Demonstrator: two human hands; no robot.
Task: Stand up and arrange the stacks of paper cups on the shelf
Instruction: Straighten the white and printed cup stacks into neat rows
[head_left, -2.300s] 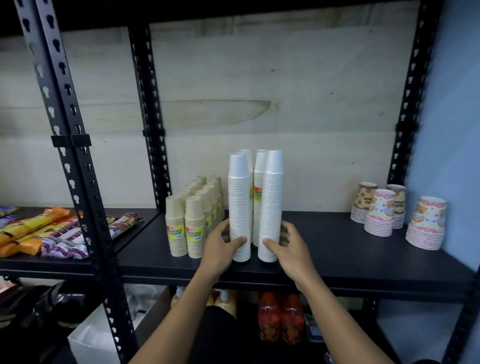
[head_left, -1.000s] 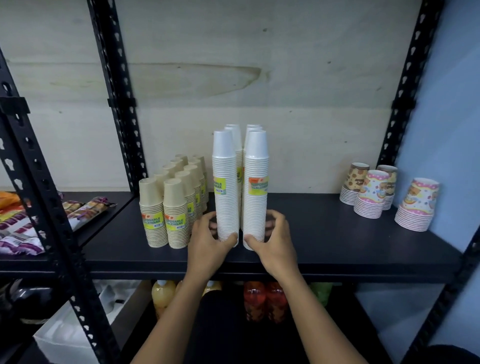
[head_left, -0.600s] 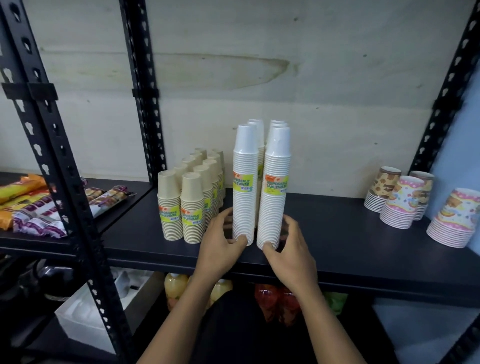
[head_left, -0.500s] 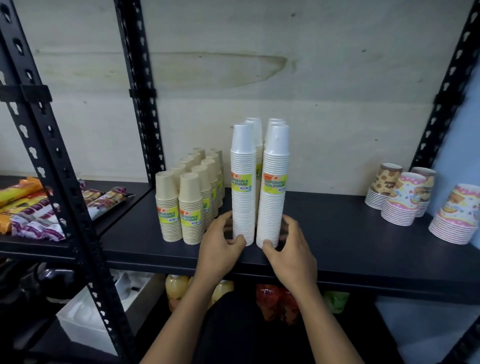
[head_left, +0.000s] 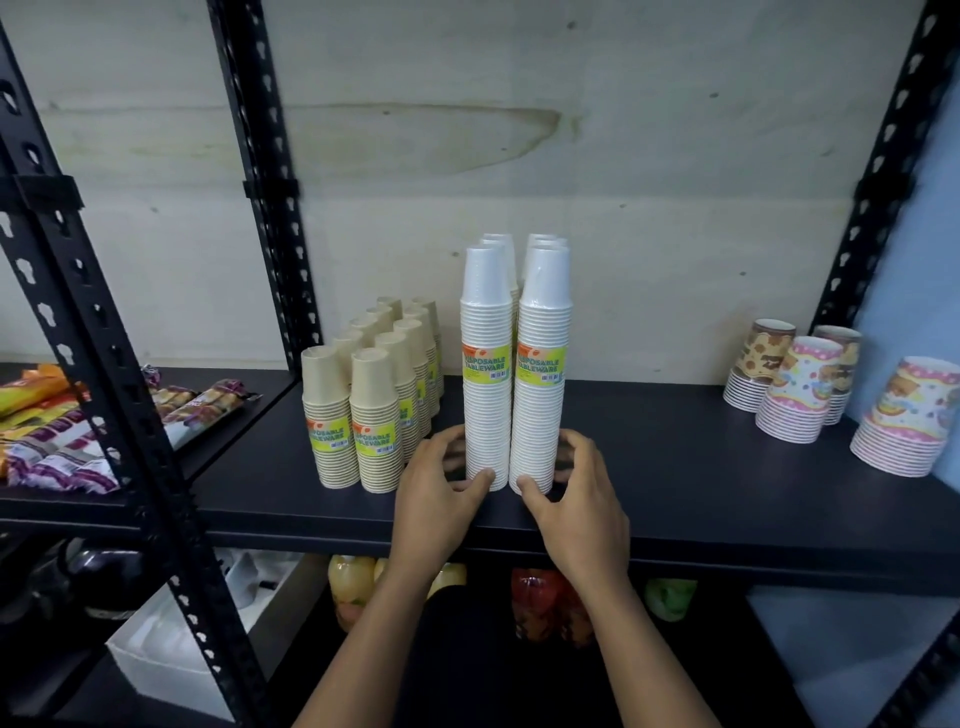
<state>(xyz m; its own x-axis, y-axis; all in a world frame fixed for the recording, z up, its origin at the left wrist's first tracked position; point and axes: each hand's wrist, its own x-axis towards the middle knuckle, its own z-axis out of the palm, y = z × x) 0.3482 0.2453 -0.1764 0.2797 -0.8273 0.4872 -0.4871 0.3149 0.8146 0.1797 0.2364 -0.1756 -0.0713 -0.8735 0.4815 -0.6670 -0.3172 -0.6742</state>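
Tall white paper cup stacks stand upright in two rows on the black shelf (head_left: 675, 467), yellow labels facing me. My left hand (head_left: 441, 493) cups the base of the front left white stack (head_left: 487, 374). My right hand (head_left: 576, 493) cups the base of the front right white stack (head_left: 543, 374). More white stacks stand behind these two, mostly hidden. To the left, several short tan cup stacks (head_left: 371, 405) stand in two rows, upright, close beside my left hand.
Patterned cup stacks (head_left: 795, 395) sit at the shelf's right end, one more (head_left: 909, 415) near the blue wall. Black slotted uprights (head_left: 104, 364) frame the bay. Snack packets (head_left: 62, 431) lie on the left shelf. Bottles (head_left: 540, 597) stand below.
Over the frames the front white stacks were turned so their yellow labels face me. In the last half second my hands stay at the bases; only the view shifts slightly.
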